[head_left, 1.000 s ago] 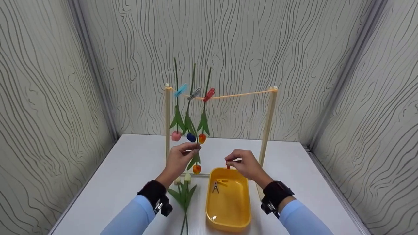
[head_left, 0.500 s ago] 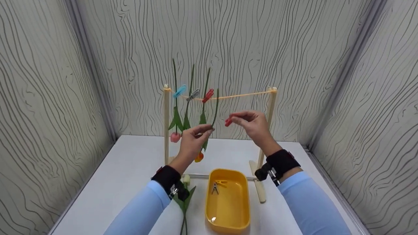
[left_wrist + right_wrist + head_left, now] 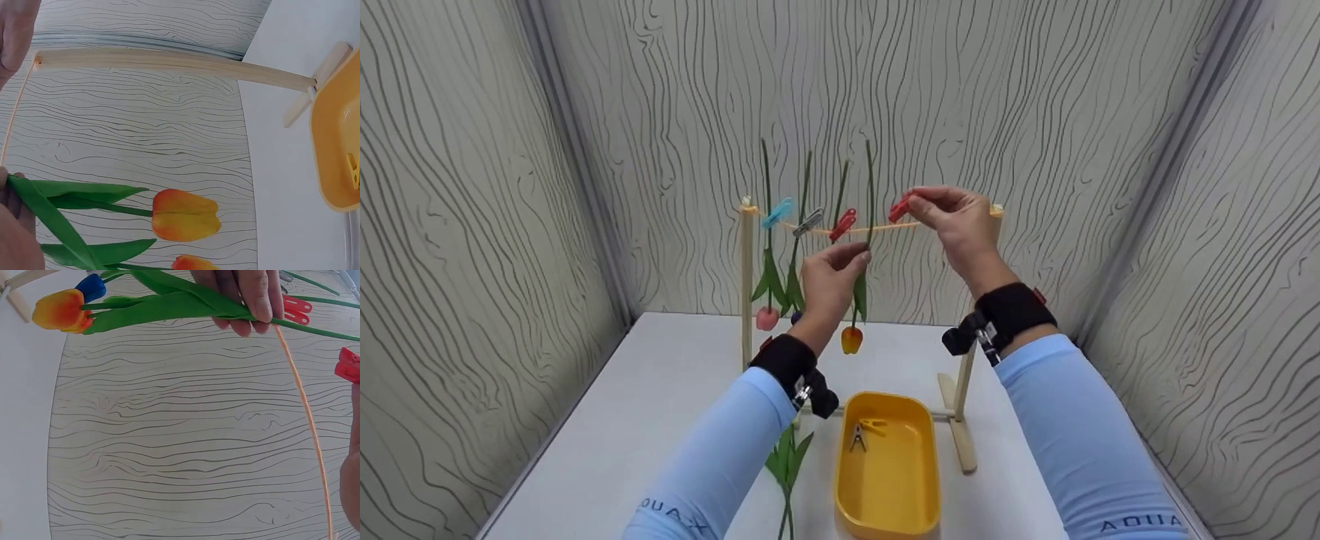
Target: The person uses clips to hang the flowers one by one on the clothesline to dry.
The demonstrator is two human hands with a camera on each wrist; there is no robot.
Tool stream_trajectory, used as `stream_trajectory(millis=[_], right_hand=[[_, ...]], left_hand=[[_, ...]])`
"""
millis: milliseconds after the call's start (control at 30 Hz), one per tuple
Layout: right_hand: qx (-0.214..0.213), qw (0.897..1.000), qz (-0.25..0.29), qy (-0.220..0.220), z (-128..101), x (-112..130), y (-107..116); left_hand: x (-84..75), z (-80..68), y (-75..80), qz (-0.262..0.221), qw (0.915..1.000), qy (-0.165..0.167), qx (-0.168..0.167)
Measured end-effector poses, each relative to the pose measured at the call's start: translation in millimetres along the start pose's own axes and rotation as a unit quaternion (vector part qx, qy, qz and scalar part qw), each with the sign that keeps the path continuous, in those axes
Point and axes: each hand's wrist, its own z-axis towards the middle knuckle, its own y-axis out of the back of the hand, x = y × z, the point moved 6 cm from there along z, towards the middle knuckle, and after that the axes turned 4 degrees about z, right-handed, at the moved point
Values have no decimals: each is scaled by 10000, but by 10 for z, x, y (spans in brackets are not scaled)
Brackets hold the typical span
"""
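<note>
My left hand pinches the stem of an orange-yellow tulip, which hangs bloom down with its stem upright beside the orange string. In the right wrist view the pinching fingers are close against the string. My right hand pinches a red clothespin just above the string, to the right of that stem. Left of the left hand, a blue clothespin, a grey clothespin and another red clothespin hold upside-down tulips on the string. The blue tulip shows in the right wrist view.
The string runs between two wooden posts. On the white table stands a yellow tub with a yellow clothespin and a grey one inside. More tulips lie left of it, partly behind the left arm.
My left hand has lifted the tulip up and rightward to the string. My right hand has carried the red clothespin from the tub's far rim up to just above the string.
</note>
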Motion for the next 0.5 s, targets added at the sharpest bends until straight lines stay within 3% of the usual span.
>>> stream_trajectory(millis=[200, 500], right_hand=[[301, 9986, -324, -282, 72, -10, -119], [344, 9965, -408, -637, 71, -93, -269]], left_hand=[[13, 26, 10, 36, 9995, 222, -229], [15, 20, 14, 207, 9994, 217, -181]])
